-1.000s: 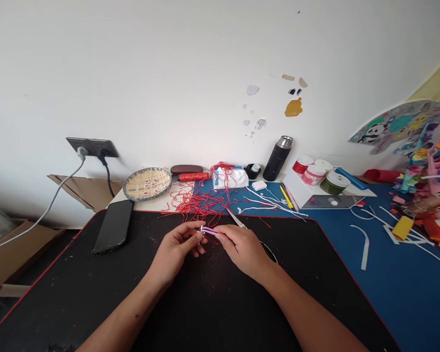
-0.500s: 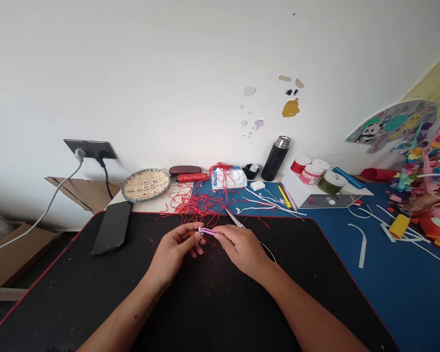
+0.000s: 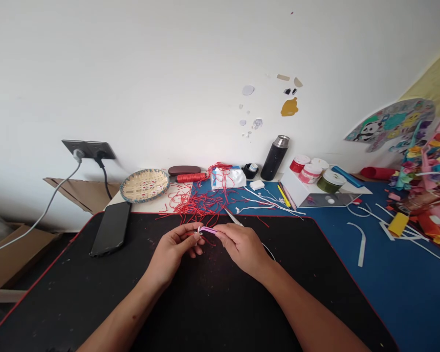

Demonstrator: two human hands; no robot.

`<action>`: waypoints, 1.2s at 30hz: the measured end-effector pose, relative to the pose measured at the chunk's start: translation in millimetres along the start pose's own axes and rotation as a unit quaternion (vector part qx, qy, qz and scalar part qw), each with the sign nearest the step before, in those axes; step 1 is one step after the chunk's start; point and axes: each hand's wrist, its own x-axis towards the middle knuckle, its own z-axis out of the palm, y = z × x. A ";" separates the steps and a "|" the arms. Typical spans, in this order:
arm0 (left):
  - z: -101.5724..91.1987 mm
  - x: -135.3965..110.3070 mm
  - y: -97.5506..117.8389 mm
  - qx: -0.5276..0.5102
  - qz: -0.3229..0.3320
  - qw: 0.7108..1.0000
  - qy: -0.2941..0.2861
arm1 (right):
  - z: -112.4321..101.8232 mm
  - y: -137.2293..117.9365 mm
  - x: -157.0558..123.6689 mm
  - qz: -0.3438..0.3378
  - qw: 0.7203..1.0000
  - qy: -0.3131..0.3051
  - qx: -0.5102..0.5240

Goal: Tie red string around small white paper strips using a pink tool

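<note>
My left hand (image 3: 176, 249) pinches a looped, knotted white cord (image 3: 198, 234) between thumb and forefinger, above the black mat (image 3: 212, 303). My right hand (image 3: 244, 247) is closed around a thin pink-purple tool with two arms, which looks like tweezers (image 3: 208, 230). Its tips meet the white cord at my left fingertips; whether they grip it I cannot tell. Just beyond my right hand lie scissors (image 3: 234, 218), their handles hidden behind it. A length of white cord (image 3: 269, 252) curves out on the right side of that hand. Some red thread shows near my left fingers.
Cut red threads (image 3: 200, 205) lie behind the hands, near a red spool (image 3: 191, 177) and a tissue pack (image 3: 229, 178). A phone (image 3: 111, 229) and woven basket (image 3: 144, 186) are at left. A black flask (image 3: 275, 159), jars (image 3: 310, 173) and paper scraps (image 3: 398, 225) stand rightward.
The view has shifted very slightly. Both hands keep nearly the same place and grip on the cord and the tweezers.
</note>
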 end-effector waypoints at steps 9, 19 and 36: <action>1.6 -0.5 1.0 -0.005 -0.004 1.000 -0.001 | 0.6 -0.6 -0.3 0.000 1.000 -0.004 -0.011; 1.6 -1.8 1.1 -0.007 -0.007 1.000 -0.001 | 0.0 -0.3 -0.8 -0.008 1.000 -0.004 -0.021; 5.2 -5.0 5.1 0.079 0.020 0.997 0.001 | 1.2 -3.0 -0.2 0.019 1.000 -0.013 -0.015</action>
